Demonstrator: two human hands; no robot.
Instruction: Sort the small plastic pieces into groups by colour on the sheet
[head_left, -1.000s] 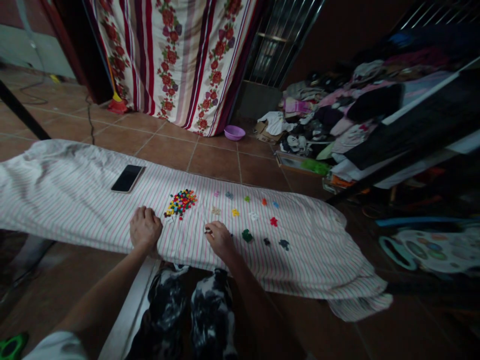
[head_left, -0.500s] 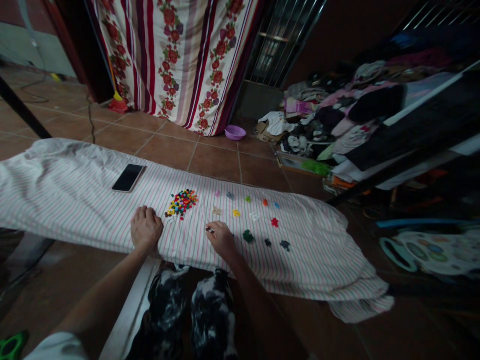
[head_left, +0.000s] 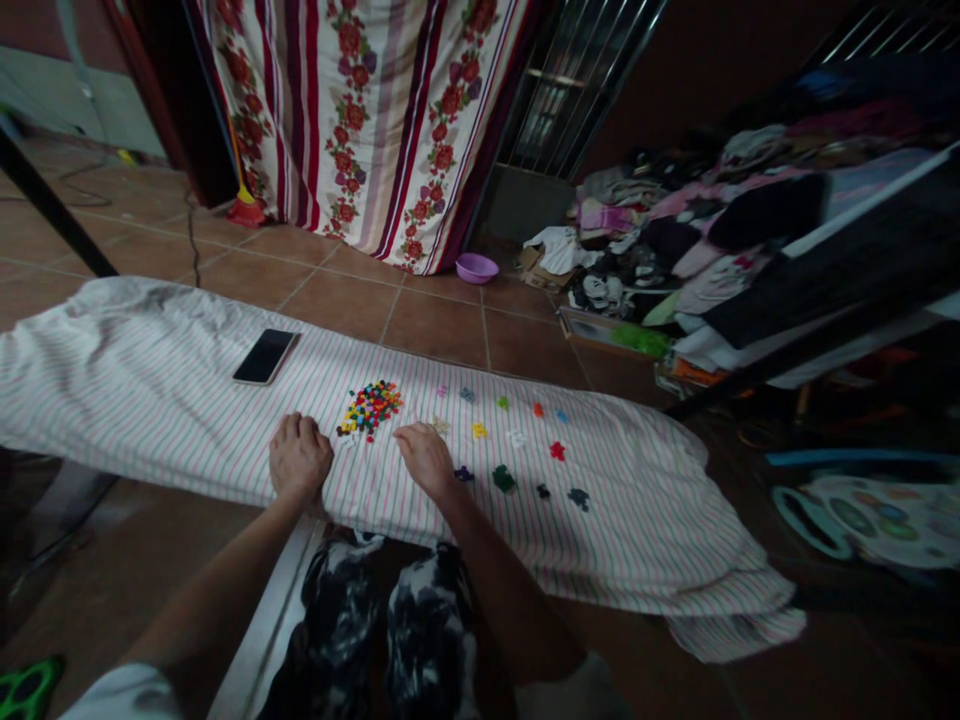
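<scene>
My left hand (head_left: pixel 300 458) rests on the striped cloth with its fingers curled under, left of a heap of small multicoloured pieces (head_left: pixel 375 405). A few white pieces (head_left: pixel 346 440) lie between that hand and the heap. My right hand (head_left: pixel 426 458) is just right of the heap, fingers drawn together in a pinch; what they hold, if anything, is hidden. Beyond and right of it are small one-colour groups: tan pieces (head_left: pixel 441 426), yellow pieces (head_left: pixel 478 430), white clusters (head_left: pixel 516 438), red pieces (head_left: pixel 557 451), dark green pieces (head_left: pixel 503 479) and dark purple pieces (head_left: pixel 465 474).
The striped cloth (head_left: pixel 180 400) covers a long, low surface. A phone (head_left: pixel 265 357) lies on its left part. Further groups, including orange pieces (head_left: pixel 538 409) and dark grey pieces (head_left: pixel 578 498), sit at right. A purple basin (head_left: pixel 477 268) stands on the tiled floor beyond.
My right hand has shifted left towards the heap, uncovering the dark purple pieces. Brown pieces seen at its fingertips are now out of sight. My left hand stays put; the view has shifted slightly.
</scene>
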